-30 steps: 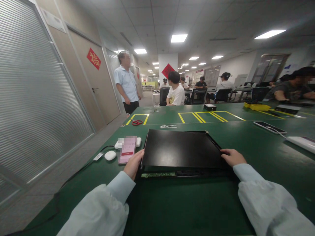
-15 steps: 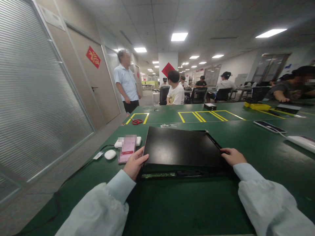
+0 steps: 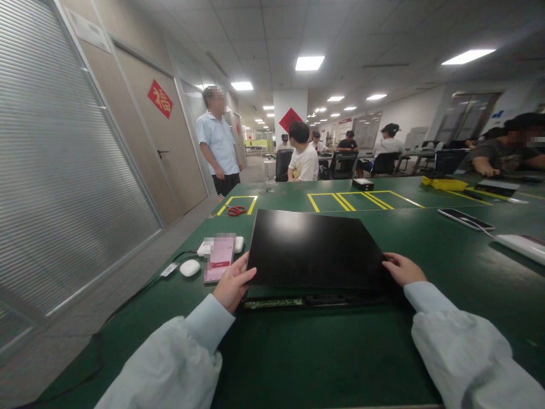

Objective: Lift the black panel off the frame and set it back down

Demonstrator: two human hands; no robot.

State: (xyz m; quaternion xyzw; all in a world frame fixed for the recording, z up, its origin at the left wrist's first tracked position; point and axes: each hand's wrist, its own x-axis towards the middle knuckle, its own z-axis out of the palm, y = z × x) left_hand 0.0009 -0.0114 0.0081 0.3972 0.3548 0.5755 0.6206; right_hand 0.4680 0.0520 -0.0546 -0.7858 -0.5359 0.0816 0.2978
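Observation:
A flat black panel (image 3: 313, 247) is tilted up at its far edge above the green table (image 3: 323, 358). My left hand (image 3: 232, 284) grips its near-left corner, thumb on top. On the near-right corner my right hand (image 3: 402, 268) holds the edge with curled fingers. Under the panel's near edge lies a dark frame with a thin green circuit strip (image 3: 275, 304).
A phone with a pink screen (image 3: 219, 258) and a white earbud case (image 3: 189, 267) with a cable lie left of the panel. Red scissors (image 3: 237, 211), yellow-taped boxes, another phone (image 3: 466, 219) and a white device (image 3: 522, 245) sit farther off. A person stands at left; others sit behind.
The panel's far edge has risen, so it now hides the small white parts and the frame edge behind it. My left thumb has come over the corner.

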